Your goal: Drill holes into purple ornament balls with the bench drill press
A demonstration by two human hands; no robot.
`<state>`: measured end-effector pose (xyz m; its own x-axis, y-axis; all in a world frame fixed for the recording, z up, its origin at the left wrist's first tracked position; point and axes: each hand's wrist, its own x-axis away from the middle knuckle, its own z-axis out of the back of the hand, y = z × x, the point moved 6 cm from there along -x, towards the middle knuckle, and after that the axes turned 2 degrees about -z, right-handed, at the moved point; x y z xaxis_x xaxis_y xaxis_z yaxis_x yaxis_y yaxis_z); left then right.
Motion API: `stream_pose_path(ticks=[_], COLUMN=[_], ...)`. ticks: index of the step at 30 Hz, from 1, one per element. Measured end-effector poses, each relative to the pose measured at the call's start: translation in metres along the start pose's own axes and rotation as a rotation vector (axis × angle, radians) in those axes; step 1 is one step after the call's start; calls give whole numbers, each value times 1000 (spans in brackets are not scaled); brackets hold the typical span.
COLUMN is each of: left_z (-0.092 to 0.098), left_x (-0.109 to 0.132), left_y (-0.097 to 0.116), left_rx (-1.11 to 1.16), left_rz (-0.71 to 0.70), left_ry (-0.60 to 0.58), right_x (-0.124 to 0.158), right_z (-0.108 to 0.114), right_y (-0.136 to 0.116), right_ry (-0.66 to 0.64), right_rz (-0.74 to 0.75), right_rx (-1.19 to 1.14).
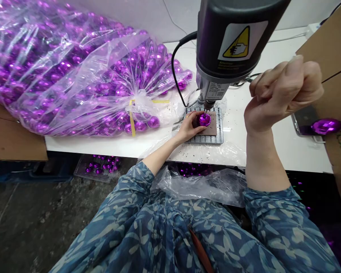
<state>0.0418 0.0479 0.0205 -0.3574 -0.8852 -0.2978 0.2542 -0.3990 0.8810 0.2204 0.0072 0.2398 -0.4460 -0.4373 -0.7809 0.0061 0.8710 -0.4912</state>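
- Left hand (188, 127): fingers (194, 118) curl closely round the side of a shiny purple ornament ball (204, 120), which sits on a brown pad (212, 127) over a ridged metal plate (204, 140).
- Key relation: the ball lies directly below the drill bit (205, 112) of a bench drill (233, 38), tip at its top; contact cannot be told from this view. The ball is round, with no long axis; the bit stands near upright above it. The left hand is much the nearer.
- Right hand (284, 91): raised well right of the ball, fingers (275, 77) closed in a fist round a slim metal lever (248, 79) running from the drill head.
- Counter (284, 151): white, flecked with dark specks near the plate.
- Beyond the plate, left: a clear plastic bag (74, 81) packed with purple balls, its neck bound in yellow tape (132, 118).
- Far right: a single purple ball (326, 126) beside a phone (302, 120).
- Below the counter edge: a clear tray of purple balls (98, 167).
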Motion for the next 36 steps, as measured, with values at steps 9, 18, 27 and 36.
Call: stream_pose_path(ticks=[9,18,27,36], left_z=[2,2,3,10], left_x=[0,1,3,12], left_y=[3,5,4,21], left_rx=[-7,-14,9,-28], left_rz=[-35,-14,5,7], left_ry=[-10,-13,7,131], right_x=[13,27,0,-67], right_z=[15,26,-4,-25], right_y=[13,23,-4,27], right_ry=[47,21,3,-169], right_rz=[100,227,99,-209], right_rx=[-37,-66,10,204])
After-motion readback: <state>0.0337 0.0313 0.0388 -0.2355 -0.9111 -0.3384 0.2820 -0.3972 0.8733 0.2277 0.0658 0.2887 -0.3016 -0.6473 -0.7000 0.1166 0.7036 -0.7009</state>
